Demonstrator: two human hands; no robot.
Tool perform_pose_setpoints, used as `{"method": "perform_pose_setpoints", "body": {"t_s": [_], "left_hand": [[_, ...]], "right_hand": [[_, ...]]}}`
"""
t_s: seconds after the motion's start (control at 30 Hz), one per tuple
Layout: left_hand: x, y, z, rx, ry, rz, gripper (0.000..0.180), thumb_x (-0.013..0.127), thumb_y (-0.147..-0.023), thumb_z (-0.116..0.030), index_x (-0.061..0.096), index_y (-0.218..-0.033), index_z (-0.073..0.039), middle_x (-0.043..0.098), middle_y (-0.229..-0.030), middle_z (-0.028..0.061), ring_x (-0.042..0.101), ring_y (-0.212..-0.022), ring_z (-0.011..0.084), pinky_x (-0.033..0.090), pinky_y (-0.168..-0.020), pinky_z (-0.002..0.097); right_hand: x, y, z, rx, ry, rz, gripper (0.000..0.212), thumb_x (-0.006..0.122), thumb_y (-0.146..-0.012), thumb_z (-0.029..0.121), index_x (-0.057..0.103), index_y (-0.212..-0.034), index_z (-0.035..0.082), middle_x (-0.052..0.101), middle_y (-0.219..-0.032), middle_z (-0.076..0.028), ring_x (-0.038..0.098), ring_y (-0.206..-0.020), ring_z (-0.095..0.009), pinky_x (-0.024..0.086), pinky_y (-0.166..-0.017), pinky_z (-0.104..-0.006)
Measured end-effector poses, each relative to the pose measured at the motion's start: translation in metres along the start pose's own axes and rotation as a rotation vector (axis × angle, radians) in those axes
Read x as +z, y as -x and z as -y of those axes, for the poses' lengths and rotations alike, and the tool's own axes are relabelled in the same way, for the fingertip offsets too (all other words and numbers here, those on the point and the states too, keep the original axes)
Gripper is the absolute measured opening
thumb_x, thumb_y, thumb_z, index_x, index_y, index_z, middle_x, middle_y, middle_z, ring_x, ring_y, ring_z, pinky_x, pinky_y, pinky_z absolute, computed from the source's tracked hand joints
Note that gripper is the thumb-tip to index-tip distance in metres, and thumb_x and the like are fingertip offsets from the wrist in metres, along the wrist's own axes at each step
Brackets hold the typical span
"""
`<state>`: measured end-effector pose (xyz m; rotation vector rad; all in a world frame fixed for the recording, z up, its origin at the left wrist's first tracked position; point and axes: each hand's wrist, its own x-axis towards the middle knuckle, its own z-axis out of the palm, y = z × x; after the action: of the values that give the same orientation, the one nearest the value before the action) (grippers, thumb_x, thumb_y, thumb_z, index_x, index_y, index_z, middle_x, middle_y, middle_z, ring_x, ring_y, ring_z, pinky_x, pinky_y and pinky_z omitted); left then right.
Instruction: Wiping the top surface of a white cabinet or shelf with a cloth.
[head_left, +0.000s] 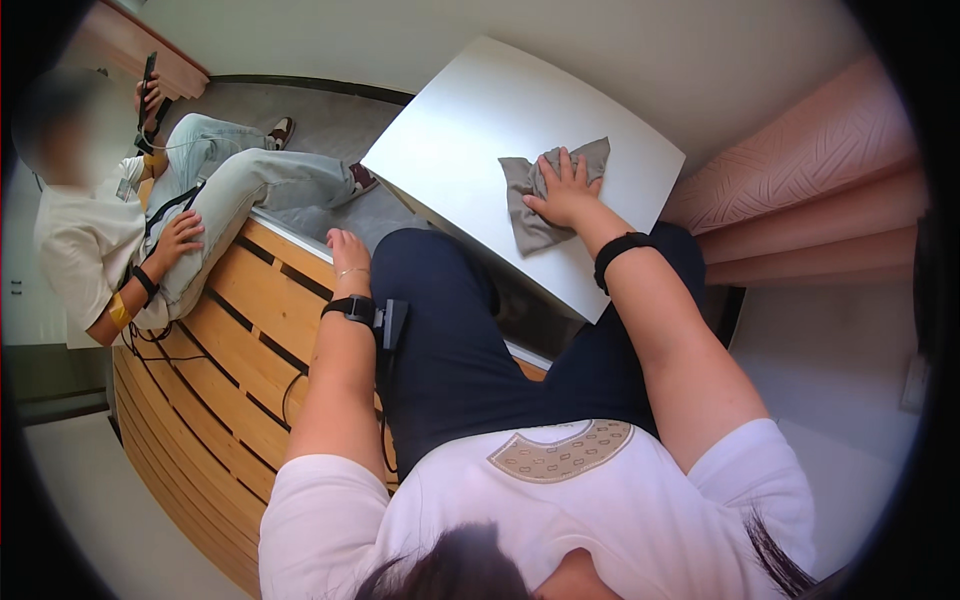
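A grey cloth [535, 205] lies crumpled on a small white table [470, 130] in front of my knees. My right hand [562, 190] presses flat on the cloth with fingers spread, a black band on its wrist. My left hand [347, 252] rests on my left thigh, holding nothing, fingers loosely together; a black wrist strap with a small black device sits just behind it. I am seated on a wooden slatted bench [235, 350] in dark blue trousers.
Another person [150, 230] sits at the left end of the bench in light jeans, holding a phone up. Pink curtains [800, 190] hang at the right. Grey carpet lies beyond the bench, and a white wall stands behind the table.
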<state>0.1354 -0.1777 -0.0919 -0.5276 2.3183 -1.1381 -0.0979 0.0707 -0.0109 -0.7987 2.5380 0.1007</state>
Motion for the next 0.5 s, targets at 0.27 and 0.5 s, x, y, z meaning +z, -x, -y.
{"method": "perform_pose_setpoints", "body": {"t_s": [0.27,0.5], "left_hand": [[-0.006,0.007,0.003,0.022,-0.100,0.112,0.030,0.033,-0.081,-0.016,0.058,-0.092,-0.003,0.054,-0.080,0.0125,0.049,-0.078,0.0290,0.025,-0.081,0.0463],[-0.108,-0.027,0.031,-0.056,0.351,-0.060,0.024,0.039,-0.079,-0.018,0.060,-0.087,-0.009,0.057,-0.084,0.0096,0.052,-0.085,0.0236,0.028,-0.082,0.0432]], "right_hand": [[0.005,-0.005,-0.001,-0.009,0.000,-0.020,0.075,0.041,-0.071,0.058,0.009,-0.130,0.026,-0.004,-0.136,-0.008,-0.003,-0.124,-0.033,0.011,-0.093,-0.0556],[0.004,-0.003,-0.003,-0.009,-0.008,-0.031,0.075,0.041,-0.071,0.058,0.009,-0.130,0.025,-0.004,-0.136,-0.008,-0.002,-0.124,-0.034,0.010,-0.092,-0.0565]]}}
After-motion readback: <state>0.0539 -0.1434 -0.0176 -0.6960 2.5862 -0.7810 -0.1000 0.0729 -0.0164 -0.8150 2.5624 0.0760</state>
